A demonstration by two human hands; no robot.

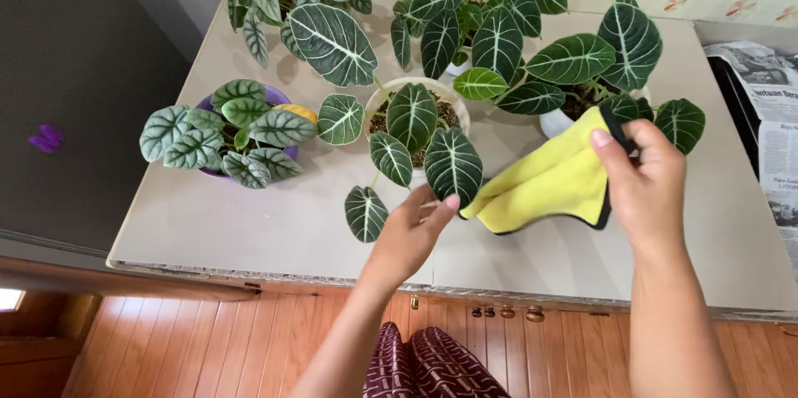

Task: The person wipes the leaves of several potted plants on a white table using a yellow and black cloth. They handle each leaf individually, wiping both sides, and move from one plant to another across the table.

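My right hand [644, 186] pinches the top corner of a folded yellow cloth [549, 184] with a black edge, which hangs over the table. My left hand [413, 230] reaches under a dark green, white-veined leaf [453, 165] of the plant in the cream pot [455, 105], with its fingertips touching the leaf's lower edge. Several other veined leaves spread from this pot. The cloth's lower corner lies close to that leaf.
A beige table [274, 223] bears a small-leaved plant in a purple pot [284, 97] at left, big-leaved plants at the back, and a white pot [553, 124] at right. Newspaper [769, 124] lies at the far right. A wooden floor [208, 348] shows below.
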